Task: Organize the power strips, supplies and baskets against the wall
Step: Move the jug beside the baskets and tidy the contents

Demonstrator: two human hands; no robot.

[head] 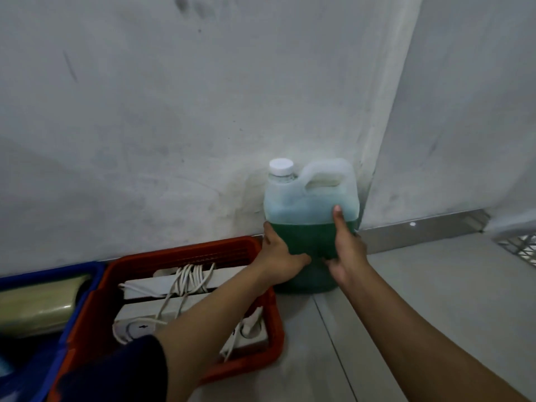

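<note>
Starting at the left edge, a blue plastic basket (72, 300) sits with its far rim near the grey plaster wall (145, 126), holding a pale yellowish roll of clear film (37, 303). Touching its right side is a red slotted plastic basket (179, 253), also set near the wall's foot, in which white power strips (162, 288) lie with their white cords (188, 281) wrapped round them.

Just beside the red basket's far right corner stands an upright translucent plastic jug with a white screw cap, half full of green liquid (307, 204). Its long axis runs straight up, its back appears to meet the wall, and it occupies the corner where the wall turns.

The person's left hand (280, 262) reaches over the red basket and lies flat on the jug's lower left side, fingers pressed together and wrapped toward the front face. The right hand (345, 250) lies on the lower right part of the front, thumb pointing up the face, other fingers curled low on the jug; how tightly they bear cannot be told. Both hands sit below the liquid line, so the jug rises above and ahead of the fingers, squeezed between the palms.

Judging by this, the jug is being settled into the corner; what remains is probably a small nudge toward the wall and a release, with neither hand clearly the nearer.
</note>
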